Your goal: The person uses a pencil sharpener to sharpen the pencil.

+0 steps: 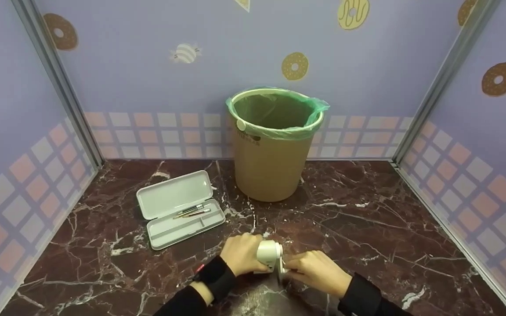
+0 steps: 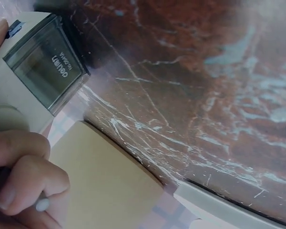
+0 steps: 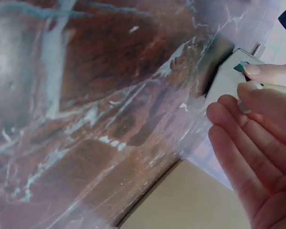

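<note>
My left hand [image 1: 244,256] grips a cream desktop pencil sharpener [image 1: 267,251] just above the marble surface's front part. In the left wrist view the sharpener's see-through shavings drawer [image 2: 45,62] bears lettering. A small grey round end [image 2: 42,204] shows beside curled fingers [image 2: 43,179] there; what it belongs to is hidden. From the right, my right hand [image 1: 316,270] meets the sharpener's side. Its thumb and index finger pinch a small white knob [image 3: 244,107], while its other fingers stay extended in the right wrist view.
At left lies an open white pencil case [image 1: 174,193] with several thin pencils [image 1: 193,211] in it. A tan bin [image 1: 270,171] with a green liner [image 1: 286,133] stands against the back wall. Patterned walls enclose the marble surface [image 1: 389,237] at the back and sides.
</note>
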Available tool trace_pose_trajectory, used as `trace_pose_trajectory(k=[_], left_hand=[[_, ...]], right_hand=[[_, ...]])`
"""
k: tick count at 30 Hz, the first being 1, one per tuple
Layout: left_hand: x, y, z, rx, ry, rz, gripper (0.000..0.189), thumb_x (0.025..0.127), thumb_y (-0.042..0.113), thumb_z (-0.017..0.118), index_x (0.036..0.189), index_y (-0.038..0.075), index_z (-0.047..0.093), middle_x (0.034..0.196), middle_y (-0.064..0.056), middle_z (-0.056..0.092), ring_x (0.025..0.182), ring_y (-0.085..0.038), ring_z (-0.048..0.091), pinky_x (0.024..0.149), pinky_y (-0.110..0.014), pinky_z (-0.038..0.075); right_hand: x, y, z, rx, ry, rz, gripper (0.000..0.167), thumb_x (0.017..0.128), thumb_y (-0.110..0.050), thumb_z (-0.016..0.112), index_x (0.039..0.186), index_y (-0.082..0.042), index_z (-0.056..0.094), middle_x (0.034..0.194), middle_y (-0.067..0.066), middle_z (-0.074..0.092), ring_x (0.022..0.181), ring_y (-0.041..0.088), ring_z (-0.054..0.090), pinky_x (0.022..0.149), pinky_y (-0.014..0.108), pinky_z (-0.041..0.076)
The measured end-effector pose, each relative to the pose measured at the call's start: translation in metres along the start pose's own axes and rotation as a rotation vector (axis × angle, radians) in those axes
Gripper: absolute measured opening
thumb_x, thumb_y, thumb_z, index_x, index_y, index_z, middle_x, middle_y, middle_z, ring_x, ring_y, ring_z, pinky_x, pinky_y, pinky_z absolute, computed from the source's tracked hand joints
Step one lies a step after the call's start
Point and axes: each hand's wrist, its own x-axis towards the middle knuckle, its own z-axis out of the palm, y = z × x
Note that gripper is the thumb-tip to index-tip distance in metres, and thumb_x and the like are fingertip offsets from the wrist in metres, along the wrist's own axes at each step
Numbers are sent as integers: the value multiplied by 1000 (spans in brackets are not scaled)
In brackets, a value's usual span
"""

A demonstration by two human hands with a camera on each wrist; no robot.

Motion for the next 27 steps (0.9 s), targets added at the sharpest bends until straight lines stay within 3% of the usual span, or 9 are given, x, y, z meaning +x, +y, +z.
trace_pose_trajectory(k=[9, 19, 23, 27], left_hand=[[2, 0, 0, 20, -29, 17, 54, 56, 49, 96, 85, 14, 66, 74, 1, 70, 60, -11, 59, 51, -23, 45], [4, -1, -2, 35, -34, 50, 51, 59, 47, 95, 85, 14, 66, 74, 1, 70, 60, -11, 60, 51, -23, 46], [3, -1, -3, 58, -30, 61, 52, 59, 50, 94, 86, 14, 66, 74, 1, 70, 60, -11, 61, 51, -23, 47], [3, 1, -3, 71, -45, 67, 51, 60, 50, 94, 85, 16, 66, 73, 3, 69, 59, -10, 59, 50, -22, 45]], right_hand=[[-5, -6, -10, 8, 46, -20, 6, 87, -15, 79, 90, -18, 75, 76, -10, 70, 61, -6, 54, 55, 11, 40], [-8, -7, -18, -20, 133, -44, 11, 87, -15, 79, 97, -18, 74, 78, -9, 68, 64, -1, 60, 58, 12, 42], [-8, -7, -21, -9, 137, -49, 12, 89, -17, 77, 100, -18, 73, 77, -9, 67, 62, -2, 57, 57, 10, 37], [-5, -5, -28, 7, 203, -60, 14, 86, -12, 79, 100, -12, 76, 81, -6, 73, 65, 0, 64, 61, 11, 48]])
